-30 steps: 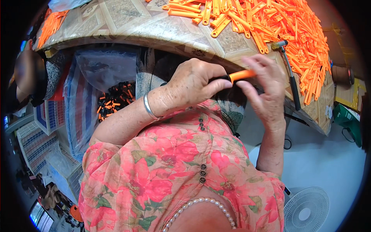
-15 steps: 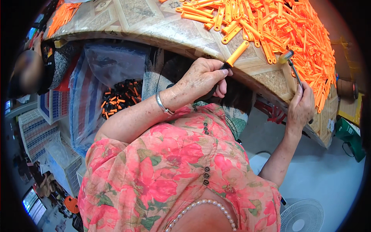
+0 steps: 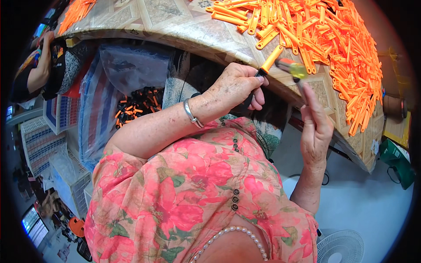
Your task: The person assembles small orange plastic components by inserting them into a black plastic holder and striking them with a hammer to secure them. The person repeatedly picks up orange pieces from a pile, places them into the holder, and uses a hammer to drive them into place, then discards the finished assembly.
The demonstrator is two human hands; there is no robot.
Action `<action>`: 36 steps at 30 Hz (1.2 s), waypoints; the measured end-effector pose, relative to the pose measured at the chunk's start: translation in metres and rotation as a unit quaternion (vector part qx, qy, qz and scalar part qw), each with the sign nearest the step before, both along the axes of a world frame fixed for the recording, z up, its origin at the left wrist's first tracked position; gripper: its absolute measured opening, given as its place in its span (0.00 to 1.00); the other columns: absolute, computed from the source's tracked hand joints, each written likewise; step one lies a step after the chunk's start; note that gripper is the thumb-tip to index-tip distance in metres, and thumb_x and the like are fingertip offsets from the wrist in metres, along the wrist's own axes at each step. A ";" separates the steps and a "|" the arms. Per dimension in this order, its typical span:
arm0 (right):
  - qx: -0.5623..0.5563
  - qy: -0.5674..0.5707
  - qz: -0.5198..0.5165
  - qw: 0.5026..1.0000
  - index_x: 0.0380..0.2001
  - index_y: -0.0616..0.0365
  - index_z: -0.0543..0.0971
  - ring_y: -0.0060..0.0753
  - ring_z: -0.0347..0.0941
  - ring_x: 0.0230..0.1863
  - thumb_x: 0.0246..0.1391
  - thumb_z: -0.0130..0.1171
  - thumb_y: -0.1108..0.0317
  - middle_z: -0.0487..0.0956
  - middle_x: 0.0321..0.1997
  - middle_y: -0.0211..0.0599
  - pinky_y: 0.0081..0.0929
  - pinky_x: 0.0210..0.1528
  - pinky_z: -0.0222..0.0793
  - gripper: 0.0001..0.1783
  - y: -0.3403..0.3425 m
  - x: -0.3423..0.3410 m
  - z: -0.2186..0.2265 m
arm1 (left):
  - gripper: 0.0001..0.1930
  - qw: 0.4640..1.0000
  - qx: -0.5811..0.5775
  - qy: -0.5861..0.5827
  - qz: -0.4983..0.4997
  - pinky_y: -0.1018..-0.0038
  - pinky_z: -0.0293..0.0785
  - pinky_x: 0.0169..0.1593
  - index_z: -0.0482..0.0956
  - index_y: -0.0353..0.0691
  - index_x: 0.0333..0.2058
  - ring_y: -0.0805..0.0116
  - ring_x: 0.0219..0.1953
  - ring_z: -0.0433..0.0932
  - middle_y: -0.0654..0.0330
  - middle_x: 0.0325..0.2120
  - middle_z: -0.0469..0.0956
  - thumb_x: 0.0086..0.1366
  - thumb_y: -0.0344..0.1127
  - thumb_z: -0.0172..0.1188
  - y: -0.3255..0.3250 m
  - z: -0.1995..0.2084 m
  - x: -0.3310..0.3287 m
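My left hand (image 3: 237, 87) grips a small tool with a black lower part and an orange plastic piece (image 3: 269, 60) sticking up toward the table edge. My right hand (image 3: 315, 127) holds a screwdriver with a yellow-green handle (image 3: 293, 68), its handle close to the tip of the orange piece. A silver bangle (image 3: 190, 113) sits on my left wrist. A large heap of orange plastic strips (image 3: 333, 35) covers the patterned table (image 3: 175, 26) just beyond both hands.
Below the table at left, a clear plastic bag (image 3: 131, 70) holds black and orange parts (image 3: 138, 103). Another person (image 3: 39, 70) sits at far left. Stacked crates (image 3: 39, 140) stand lower left, a white fan (image 3: 346, 247) lower right, a green object (image 3: 397, 162) at right.
My right hand left the table edge at right, picked up the screwdriver and brought it up to the orange piece. My left hand stayed near the table edge holding the piece.
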State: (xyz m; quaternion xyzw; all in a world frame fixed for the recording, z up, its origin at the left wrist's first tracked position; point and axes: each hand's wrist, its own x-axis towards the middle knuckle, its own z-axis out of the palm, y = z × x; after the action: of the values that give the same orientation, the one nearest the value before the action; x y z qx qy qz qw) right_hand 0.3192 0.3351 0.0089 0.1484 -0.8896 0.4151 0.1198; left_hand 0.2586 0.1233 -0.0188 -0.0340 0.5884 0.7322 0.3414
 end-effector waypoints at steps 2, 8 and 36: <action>-0.019 0.031 0.015 0.999 0.60 0.55 0.73 0.28 0.74 0.55 0.64 0.46 0.79 0.79 0.56 0.40 0.24 0.56 0.67 0.22 -0.003 0.003 0.001 | 0.11 1.000 -0.004 -0.008 0.007 0.78 0.77 0.27 0.78 0.33 0.40 0.74 0.21 0.78 0.60 0.20 0.79 0.71 0.34 0.49 0.002 0.000 0.001; 0.097 -0.056 0.011 0.994 0.61 0.54 0.72 0.33 0.76 0.55 0.61 0.46 0.82 0.78 0.55 0.43 0.27 0.55 0.68 0.25 -0.006 0.000 -0.001 | 0.11 0.999 0.004 -0.015 0.029 0.77 0.77 0.27 0.78 0.33 0.40 0.73 0.21 0.79 0.60 0.20 0.79 0.71 0.34 0.49 0.006 0.000 0.005; 0.178 0.022 -0.018 0.984 0.62 0.39 0.72 0.42 0.74 0.30 0.52 0.51 0.84 0.74 0.30 0.38 0.38 0.34 0.71 0.35 -0.009 0.003 -0.014 | 0.11 0.998 0.032 -0.027 0.045 0.77 0.78 0.29 0.77 0.33 0.40 0.71 0.22 0.78 0.59 0.21 0.78 0.71 0.34 0.49 0.007 -0.002 0.007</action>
State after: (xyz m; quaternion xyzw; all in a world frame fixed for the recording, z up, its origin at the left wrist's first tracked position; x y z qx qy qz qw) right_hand 0.3220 0.3258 -0.0049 0.1606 -0.9488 0.2448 0.1181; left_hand 0.2658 0.1300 -0.0213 -0.0695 0.5530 0.7640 0.3251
